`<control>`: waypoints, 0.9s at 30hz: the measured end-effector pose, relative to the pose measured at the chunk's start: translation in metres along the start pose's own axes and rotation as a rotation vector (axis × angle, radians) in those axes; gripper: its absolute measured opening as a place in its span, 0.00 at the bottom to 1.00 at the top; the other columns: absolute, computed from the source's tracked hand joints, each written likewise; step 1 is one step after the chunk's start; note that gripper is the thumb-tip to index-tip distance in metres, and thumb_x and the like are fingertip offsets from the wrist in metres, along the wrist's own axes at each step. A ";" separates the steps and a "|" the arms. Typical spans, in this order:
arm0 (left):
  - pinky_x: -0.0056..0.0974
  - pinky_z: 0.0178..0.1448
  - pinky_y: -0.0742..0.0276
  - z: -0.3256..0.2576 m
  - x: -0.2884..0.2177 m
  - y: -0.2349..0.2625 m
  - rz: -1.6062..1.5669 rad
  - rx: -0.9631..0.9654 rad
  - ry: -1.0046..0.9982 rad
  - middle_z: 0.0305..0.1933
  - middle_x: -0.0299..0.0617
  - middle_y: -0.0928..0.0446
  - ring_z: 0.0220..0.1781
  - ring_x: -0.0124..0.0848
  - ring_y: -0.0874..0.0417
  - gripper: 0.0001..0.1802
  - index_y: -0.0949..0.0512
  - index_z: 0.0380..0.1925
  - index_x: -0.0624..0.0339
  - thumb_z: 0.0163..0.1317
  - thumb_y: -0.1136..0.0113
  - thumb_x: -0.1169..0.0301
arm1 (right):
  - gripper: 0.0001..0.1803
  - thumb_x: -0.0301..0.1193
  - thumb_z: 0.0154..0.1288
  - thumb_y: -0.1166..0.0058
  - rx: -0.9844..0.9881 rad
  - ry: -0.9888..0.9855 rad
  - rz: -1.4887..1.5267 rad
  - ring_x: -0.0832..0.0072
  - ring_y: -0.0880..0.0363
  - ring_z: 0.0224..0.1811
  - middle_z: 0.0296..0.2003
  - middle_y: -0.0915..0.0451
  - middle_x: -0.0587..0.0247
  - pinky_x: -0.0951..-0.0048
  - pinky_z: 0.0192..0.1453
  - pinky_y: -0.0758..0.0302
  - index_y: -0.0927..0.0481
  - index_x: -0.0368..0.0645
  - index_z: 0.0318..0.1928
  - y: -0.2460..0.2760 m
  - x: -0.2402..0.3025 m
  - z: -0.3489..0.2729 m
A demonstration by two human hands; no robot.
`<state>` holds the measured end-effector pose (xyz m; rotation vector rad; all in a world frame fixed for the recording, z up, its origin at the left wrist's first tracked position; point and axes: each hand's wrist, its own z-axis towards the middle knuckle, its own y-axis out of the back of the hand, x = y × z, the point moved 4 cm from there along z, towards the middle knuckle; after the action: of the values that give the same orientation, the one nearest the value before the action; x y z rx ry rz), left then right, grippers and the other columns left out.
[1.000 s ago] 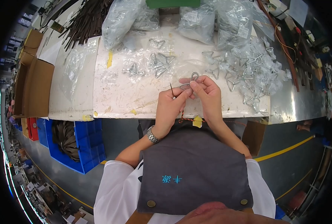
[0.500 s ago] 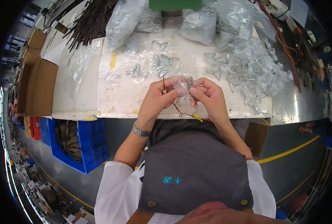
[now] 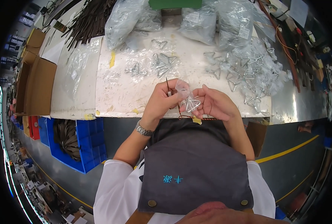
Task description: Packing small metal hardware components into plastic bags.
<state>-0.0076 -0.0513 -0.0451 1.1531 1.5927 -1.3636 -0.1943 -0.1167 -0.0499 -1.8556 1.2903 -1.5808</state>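
Note:
My left hand (image 3: 160, 99) is closed on the top of a small clear plastic bag (image 3: 182, 87). A bent-wire metal triangle (image 3: 193, 105) shows at the bag's lower end. A thin, dark, pointed tool (image 3: 167, 84) also sticks up from between my left fingers; its kind I cannot make out. Just right of the bag is my right hand (image 3: 221, 105), palm turned up and fingers apart, its fingertips close to the metal triangle; whether they touch it is unclear. A red and dark twisted cord (image 3: 208, 118) with a yellow tag (image 3: 197, 120) runs along the table edge below my hands.
Loose metal triangles (image 3: 164, 63) lie beyond my left hand. More, among clear bags (image 3: 253, 69), cover the table's right part. Large filled plastic bags (image 3: 197, 26) and dark strips (image 3: 89, 22) stand at the back. A cardboard box (image 3: 42, 87) and blue crate (image 3: 93, 143) are left.
My right hand has let go of the metal triangle and opened, moving slightly right and nearer me. The bag now hangs from my left hand, the triangle lower than before.

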 end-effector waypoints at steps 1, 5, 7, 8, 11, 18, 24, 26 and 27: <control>0.24 0.29 0.35 -0.001 -0.001 -0.003 -0.001 0.003 0.002 0.31 0.30 0.17 0.27 0.15 0.22 0.07 0.15 0.46 0.64 0.72 0.34 0.73 | 0.23 0.42 0.88 0.58 -0.003 0.002 0.002 0.73 0.18 0.38 0.43 0.14 0.55 0.75 0.38 0.20 0.25 0.33 0.61 0.003 -0.002 0.001; 0.24 0.30 0.30 -0.001 0.005 -0.006 -0.086 0.095 -0.008 0.29 0.33 0.17 0.28 0.17 0.18 0.07 0.15 0.46 0.63 0.72 0.34 0.73 | 0.29 0.47 0.89 0.63 0.239 -0.129 0.195 0.68 0.18 0.41 0.47 0.17 0.52 0.72 0.33 0.21 0.25 0.31 0.62 -0.001 -0.022 0.006; 0.25 0.31 0.27 -0.001 0.004 -0.005 -0.091 0.112 -0.016 0.29 0.33 0.16 0.29 0.18 0.16 0.07 0.15 0.47 0.64 0.72 0.34 0.73 | 0.28 0.47 0.89 0.61 0.294 -0.153 0.276 0.68 0.18 0.43 0.48 0.18 0.52 0.71 0.32 0.21 0.25 0.31 0.63 -0.004 -0.031 0.008; 0.25 0.33 0.24 -0.003 0.000 -0.006 -0.092 0.121 0.006 0.30 0.34 0.16 0.30 0.19 0.15 0.07 0.15 0.47 0.64 0.72 0.35 0.73 | 0.28 0.45 0.88 0.59 0.269 -0.117 0.269 0.68 0.18 0.43 0.48 0.19 0.54 0.71 0.33 0.20 0.24 0.30 0.63 -0.001 -0.034 0.010; 0.27 0.35 0.19 -0.004 0.004 -0.002 -0.067 0.127 0.051 0.31 0.36 0.14 0.30 0.21 0.13 0.08 0.15 0.46 0.66 0.73 0.35 0.74 | 0.25 0.43 0.87 0.55 0.185 -0.057 0.217 0.69 0.18 0.44 0.49 0.20 0.56 0.70 0.35 0.16 0.24 0.31 0.62 -0.004 -0.038 0.008; 0.24 0.26 0.32 -0.010 -0.008 -0.005 0.069 0.196 0.068 0.31 0.36 0.15 0.26 0.17 0.18 0.08 0.16 0.42 0.67 0.71 0.34 0.71 | 0.18 0.44 0.86 0.52 0.104 0.014 -0.110 0.76 0.20 0.37 0.41 0.23 0.63 0.71 0.36 0.14 0.24 0.39 0.49 -0.016 -0.036 -0.002; 0.25 0.26 0.45 -0.010 -0.026 0.021 -0.804 0.196 -0.016 0.29 0.26 0.26 0.23 0.12 0.38 0.08 0.19 0.48 0.60 0.71 0.36 0.72 | 0.18 0.42 0.88 0.55 -0.041 0.112 -0.384 0.81 0.28 0.29 0.36 0.28 0.66 0.73 0.31 0.20 0.26 0.37 0.47 -0.015 -0.028 -0.007; 0.26 0.27 0.42 -0.007 -0.043 0.037 -0.311 -0.005 -0.054 0.32 0.27 0.26 0.24 0.14 0.36 0.10 0.20 0.53 0.60 0.74 0.39 0.73 | 0.18 0.41 0.88 0.56 -0.055 0.130 -0.383 0.81 0.29 0.29 0.36 0.29 0.66 0.73 0.32 0.20 0.26 0.37 0.47 -0.011 -0.026 -0.011; 0.26 0.29 0.39 -0.007 -0.050 0.047 0.183 -0.200 -0.092 0.35 0.27 0.26 0.26 0.15 0.34 0.13 0.22 0.57 0.60 0.76 0.42 0.74 | 0.18 0.41 0.88 0.57 -0.068 0.145 -0.383 0.81 0.31 0.28 0.36 0.29 0.67 0.72 0.32 0.20 0.27 0.38 0.47 -0.010 -0.026 -0.012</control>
<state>0.0531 -0.0511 -0.0124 1.0712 1.4814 -1.0976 -0.2004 -0.0875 -0.0534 -2.1651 1.1025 -1.9146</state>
